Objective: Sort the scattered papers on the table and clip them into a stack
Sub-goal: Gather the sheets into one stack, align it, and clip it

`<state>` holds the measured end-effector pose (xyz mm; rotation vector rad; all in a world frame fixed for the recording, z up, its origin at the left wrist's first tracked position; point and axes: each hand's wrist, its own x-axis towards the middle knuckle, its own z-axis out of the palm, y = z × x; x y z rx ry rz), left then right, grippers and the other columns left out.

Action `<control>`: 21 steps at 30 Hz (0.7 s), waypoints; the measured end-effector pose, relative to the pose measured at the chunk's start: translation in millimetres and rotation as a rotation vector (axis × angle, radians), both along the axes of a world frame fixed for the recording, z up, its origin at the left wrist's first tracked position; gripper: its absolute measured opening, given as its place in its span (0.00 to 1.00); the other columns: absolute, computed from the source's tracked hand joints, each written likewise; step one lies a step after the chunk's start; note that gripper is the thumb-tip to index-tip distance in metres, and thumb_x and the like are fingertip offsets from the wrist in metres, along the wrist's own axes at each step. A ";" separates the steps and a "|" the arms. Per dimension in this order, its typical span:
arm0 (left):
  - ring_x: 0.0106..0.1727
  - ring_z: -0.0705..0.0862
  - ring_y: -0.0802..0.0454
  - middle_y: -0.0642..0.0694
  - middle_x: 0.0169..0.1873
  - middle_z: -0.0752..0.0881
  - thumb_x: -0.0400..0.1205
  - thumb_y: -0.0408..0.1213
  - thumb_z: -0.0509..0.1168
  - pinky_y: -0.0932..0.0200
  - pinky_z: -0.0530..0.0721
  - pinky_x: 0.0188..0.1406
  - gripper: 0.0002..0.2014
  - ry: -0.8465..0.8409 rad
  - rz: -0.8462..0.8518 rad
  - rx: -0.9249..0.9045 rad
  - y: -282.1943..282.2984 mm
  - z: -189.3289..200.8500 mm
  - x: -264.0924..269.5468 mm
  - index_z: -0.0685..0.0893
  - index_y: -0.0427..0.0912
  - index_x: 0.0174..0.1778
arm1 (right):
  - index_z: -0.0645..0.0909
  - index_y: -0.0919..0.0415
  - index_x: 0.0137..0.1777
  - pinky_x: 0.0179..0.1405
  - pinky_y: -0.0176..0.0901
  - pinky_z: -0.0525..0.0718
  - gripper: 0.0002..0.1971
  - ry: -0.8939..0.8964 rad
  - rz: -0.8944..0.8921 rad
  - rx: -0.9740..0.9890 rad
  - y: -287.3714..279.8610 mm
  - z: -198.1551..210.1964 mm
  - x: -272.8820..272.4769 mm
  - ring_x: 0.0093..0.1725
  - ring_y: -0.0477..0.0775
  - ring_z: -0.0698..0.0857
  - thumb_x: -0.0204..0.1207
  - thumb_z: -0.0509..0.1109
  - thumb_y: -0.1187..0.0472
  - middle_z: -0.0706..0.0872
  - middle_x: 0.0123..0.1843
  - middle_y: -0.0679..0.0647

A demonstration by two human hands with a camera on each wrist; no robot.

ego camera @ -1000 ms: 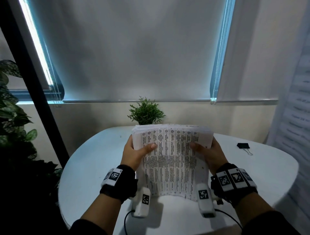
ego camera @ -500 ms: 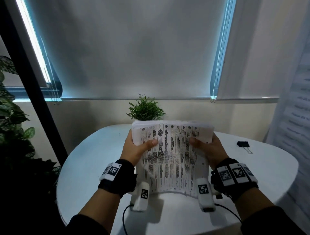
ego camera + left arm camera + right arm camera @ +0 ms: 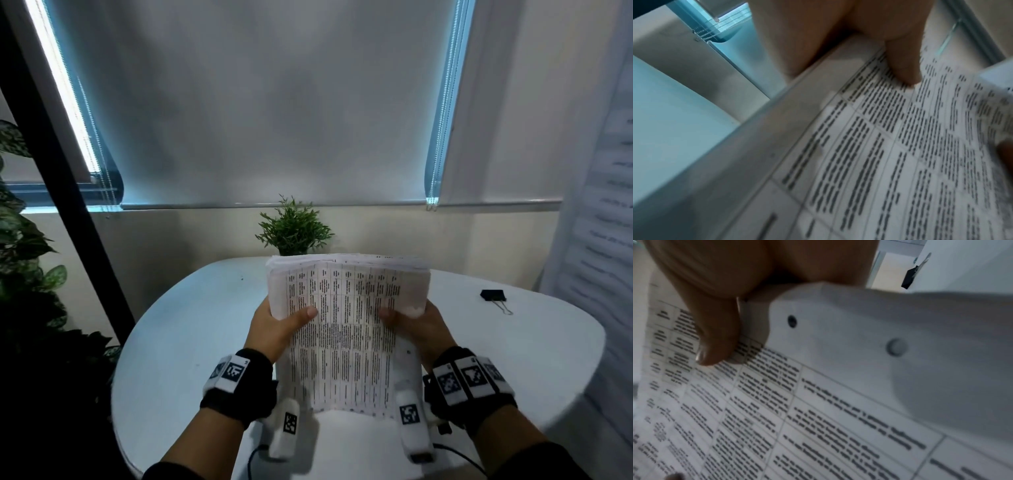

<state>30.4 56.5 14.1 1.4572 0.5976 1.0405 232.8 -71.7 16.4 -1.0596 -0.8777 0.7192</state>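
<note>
Paper stack (image 3: 346,325) is held upright at frame centre, gripped by left hand (image 3: 274,329) and right hand (image 3: 419,329), thumbs on front. Top edges look fanned; sheets could slip if grip is eased. Binder clip (image 3: 493,295) lies unused, right of frame.

White round table (image 3: 191,342), potted plant (image 3: 294,229), drawn blind (image 3: 274,102).

One paper stack (image 3: 346,329), one binder clip (image 3: 493,295) (black), one table (image 3: 191,342), two plants (image 3: 294,228).
</note>
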 end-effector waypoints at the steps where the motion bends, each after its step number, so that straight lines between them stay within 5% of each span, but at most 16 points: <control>1: 0.48 0.91 0.52 0.47 0.46 0.91 0.67 0.37 0.81 0.65 0.87 0.38 0.22 0.003 0.020 -0.007 -1.7 -2.6 0.5 0.84 0.45 0.55 | 0.83 0.64 0.56 0.50 0.59 0.87 0.41 0.008 -0.007 -0.008 0.6 -3.0 -0.3 0.52 0.65 0.89 0.41 0.89 0.49 0.90 0.52 0.62; 6: 0.47 0.91 0.52 0.48 0.46 0.91 0.67 0.34 0.79 0.65 0.87 0.37 0.21 -0.001 0.018 -0.016 -3.2 -1.9 -0.4 0.84 0.44 0.55 | 0.83 0.63 0.54 0.45 0.52 0.89 0.38 0.004 -0.045 -0.017 2.8 -2.3 0.4 0.47 0.59 0.90 0.42 0.88 0.50 0.92 0.47 0.57; 10: 0.47 0.90 0.55 0.52 0.45 0.92 0.63 0.35 0.82 0.64 0.87 0.39 0.26 -0.039 -0.002 0.002 -1.8 5.3 -1.8 0.83 0.46 0.57 | 0.82 0.60 0.53 0.38 0.43 0.89 0.18 -0.040 -0.063 -0.006 0.6 8.3 1.8 0.43 0.52 0.90 0.63 0.80 0.67 0.92 0.43 0.51; 14: 0.49 0.90 0.54 0.54 0.46 0.92 0.61 0.40 0.81 0.65 0.87 0.39 0.28 -0.059 -0.012 0.005 -3.0 6.6 -0.9 0.84 0.46 0.57 | 0.83 0.61 0.54 0.37 0.40 0.87 0.22 -0.062 -0.067 0.004 -0.8 12.8 0.0 0.43 0.51 0.91 0.59 0.81 0.65 0.92 0.45 0.52; 21: 0.51 0.90 0.49 0.44 0.52 0.90 0.50 0.46 0.85 0.58 0.88 0.42 0.46 -0.168 -0.055 0.004 2.0 12.0 -6.4 0.75 0.45 0.65 | 0.83 0.59 0.52 0.38 0.39 0.87 0.21 -0.079 -0.054 -0.001 -2.2 14.1 1.0 0.44 0.50 0.91 0.56 0.78 0.62 0.92 0.44 0.51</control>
